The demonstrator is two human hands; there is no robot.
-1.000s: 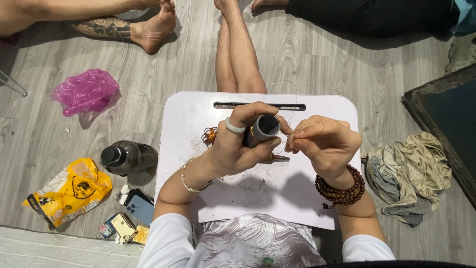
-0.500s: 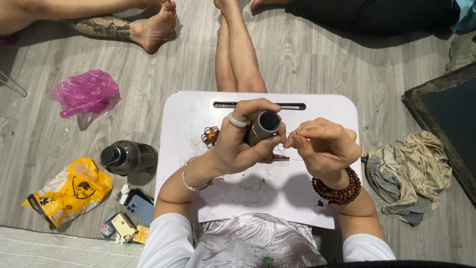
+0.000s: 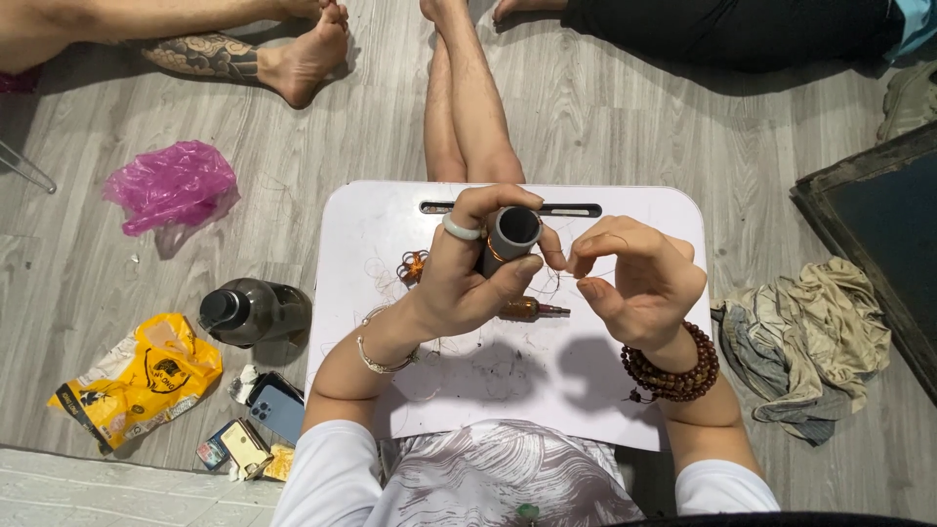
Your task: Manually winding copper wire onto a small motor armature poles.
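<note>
Two hands at work above white rectangular lap tray (image 3: 625,390). Left hand (image 3: 468,283) closed around short grey hollow cylinder (image 3: 511,232), open mouth tilted up toward camera; thumb pressed on near side, index hooked over top, pale ring on one finger. Probably gripped that way to keep tube steady and mouth facing wearer. Band of copper-coloured wire visible on tube, just under index finger. Right hand (image 3: 639,278) just right of tube, fingertips pinched together on thin strand, too fine to identify for sure; likely wire held taut toward tube. Fingers curled, palm turned left.

Wrists: left bent back, thin silver bangle on it; right flexed inward, dark brown bead bracelet (image 3: 673,371) wrapped around. Forearms converging from white sleeves, elbows out.

Directly below left fingers, on tray: small brown pen-shaped tool with metal tip (image 3: 532,309). Left of left knuckles: small coil of copper wire (image 3: 413,265). Loose fine strands scattered over tray beneath both hands.

Further out, left of left arm on grey wood floor: dark glass bottle (image 3: 256,312), yellow plastic bag (image 3: 146,376), blue phone (image 3: 278,405), pink plastic bag (image 3: 171,185). Right of right arm: crumpled beige cloth (image 3: 810,337). Beyond fingers: bare legs, other people's feet.
</note>
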